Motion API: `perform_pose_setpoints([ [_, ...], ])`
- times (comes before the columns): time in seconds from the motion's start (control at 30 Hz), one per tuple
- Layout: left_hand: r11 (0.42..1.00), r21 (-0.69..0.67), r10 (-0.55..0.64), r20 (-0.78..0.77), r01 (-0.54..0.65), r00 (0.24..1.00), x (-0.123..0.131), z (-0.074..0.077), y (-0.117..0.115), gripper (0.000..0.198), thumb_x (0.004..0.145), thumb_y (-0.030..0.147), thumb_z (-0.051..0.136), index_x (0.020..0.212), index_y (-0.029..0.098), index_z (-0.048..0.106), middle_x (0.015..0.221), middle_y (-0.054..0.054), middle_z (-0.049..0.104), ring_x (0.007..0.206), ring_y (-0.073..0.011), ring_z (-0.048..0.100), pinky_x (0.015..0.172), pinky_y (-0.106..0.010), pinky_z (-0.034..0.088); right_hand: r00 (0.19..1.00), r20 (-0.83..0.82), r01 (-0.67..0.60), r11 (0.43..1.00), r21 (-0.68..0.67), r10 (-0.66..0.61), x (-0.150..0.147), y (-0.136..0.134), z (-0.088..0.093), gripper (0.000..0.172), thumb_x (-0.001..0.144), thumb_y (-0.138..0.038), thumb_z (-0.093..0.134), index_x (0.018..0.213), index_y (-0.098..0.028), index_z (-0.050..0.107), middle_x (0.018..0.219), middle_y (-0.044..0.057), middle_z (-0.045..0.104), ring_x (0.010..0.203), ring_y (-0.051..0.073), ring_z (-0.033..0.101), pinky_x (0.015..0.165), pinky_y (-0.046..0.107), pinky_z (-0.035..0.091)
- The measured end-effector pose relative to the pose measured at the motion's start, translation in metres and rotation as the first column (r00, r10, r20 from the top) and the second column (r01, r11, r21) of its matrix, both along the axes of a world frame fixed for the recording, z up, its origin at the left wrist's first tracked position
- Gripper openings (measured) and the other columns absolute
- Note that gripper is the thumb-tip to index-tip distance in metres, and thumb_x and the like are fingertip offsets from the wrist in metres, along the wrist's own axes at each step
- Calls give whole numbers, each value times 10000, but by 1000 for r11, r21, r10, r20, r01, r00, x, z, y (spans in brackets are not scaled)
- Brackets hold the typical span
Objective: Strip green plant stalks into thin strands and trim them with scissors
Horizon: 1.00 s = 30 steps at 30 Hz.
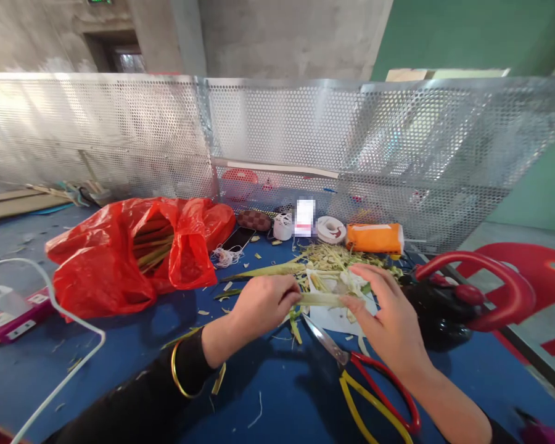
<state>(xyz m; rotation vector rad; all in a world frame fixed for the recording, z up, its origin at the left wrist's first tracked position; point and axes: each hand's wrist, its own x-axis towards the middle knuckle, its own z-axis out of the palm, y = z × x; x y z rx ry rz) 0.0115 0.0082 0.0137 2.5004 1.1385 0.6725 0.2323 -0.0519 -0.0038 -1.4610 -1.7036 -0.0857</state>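
My left hand [263,303] is closed around one end of a pale green leaf strip [321,300], held just above the blue table [268,394]. My right hand [388,317] pinches the other end of the same strip. Behind the strip lies a heap of shredded green and yellow leaf trimmings [337,262] on a white sheet [335,319]. Scissors with red and yellow handles [370,385] lie on the table under my right wrist, blades pointing toward the strip. A gold bangle [178,370] sits on my left wrist over a black sleeve.
A red plastic bag [134,253] holding green stalks lies at left. A black pot with a red handle [462,296] stands at right. A phone [238,237], thread spools [283,226], tape roll [330,229] and orange packet [374,237] line the perforated metal screen [277,135]. A white cable [60,308] curves at left.
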Motion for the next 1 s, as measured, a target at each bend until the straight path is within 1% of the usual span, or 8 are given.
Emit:
perform_pose_setpoints([
  [0.17,992,7,-126,34,126,991,9,0,-7,158,839,288,550,794,203,675,720,-26,666,655,-158,580,589,-250,330,961,15,-251,898,-361,275,-7,-6,1,242,919,-318,461,787,-219,639,735,30,675,721,197,622,686,316,475],
  [0.4,986,-144,-70,134,89,988,-9,8,15,201,784,350,608,693,204,712,591,4,636,554,-117,526,537,-226,321,937,-321,-316,738,-596,142,3,-17,2,336,897,-439,446,654,-217,512,561,-26,571,489,137,535,499,248,425],
  [0.5,982,-187,84,249,-37,965,-19,8,26,207,764,350,614,671,183,695,595,5,621,575,-118,515,559,-221,352,908,-414,-328,733,-596,69,8,-22,4,353,874,-466,470,630,-213,501,544,-33,556,457,124,511,467,234,417],
  [0.63,886,-310,464,606,-345,646,-15,5,21,282,761,419,601,875,165,645,726,1,616,616,-116,517,562,-217,398,908,-419,-238,808,-539,-12,9,-30,1,366,873,-462,484,616,-204,524,538,-27,570,460,120,509,485,229,422],
  [0.67,880,-360,475,643,-310,601,-9,3,14,310,739,434,624,885,160,628,751,-4,617,632,-118,525,564,-217,406,904,-427,-225,820,-527,-26,7,-32,-1,367,876,-471,479,630,-204,530,544,-24,576,465,123,514,492,230,425],
  [0.73,854,-519,413,625,-43,663,7,-1,-6,334,714,457,651,837,148,623,716,-12,619,620,-121,540,558,-220,412,888,-458,-227,833,-505,-36,-1,-36,-5,358,879,-499,467,681,-209,536,556,-22,585,481,133,529,507,236,434],
  [0.83,697,-686,386,605,210,696,33,-12,-34,378,653,460,700,822,125,649,680,-25,627,603,-136,554,520,-225,393,874,-484,-214,857,-469,-46,-19,-43,-14,353,877,-534,453,720,-224,512,556,-23,598,502,152,558,516,242,440],
  [1.0,680,-706,465,623,198,629,45,-35,-44,310,634,431,707,601,134,624,532,6,570,493,-98,459,504,-226,344,960,-278,-164,859,-486,27,-37,-51,-30,343,911,-494,409,692,-241,481,551,-22,608,512,161,577,522,238,414],
])
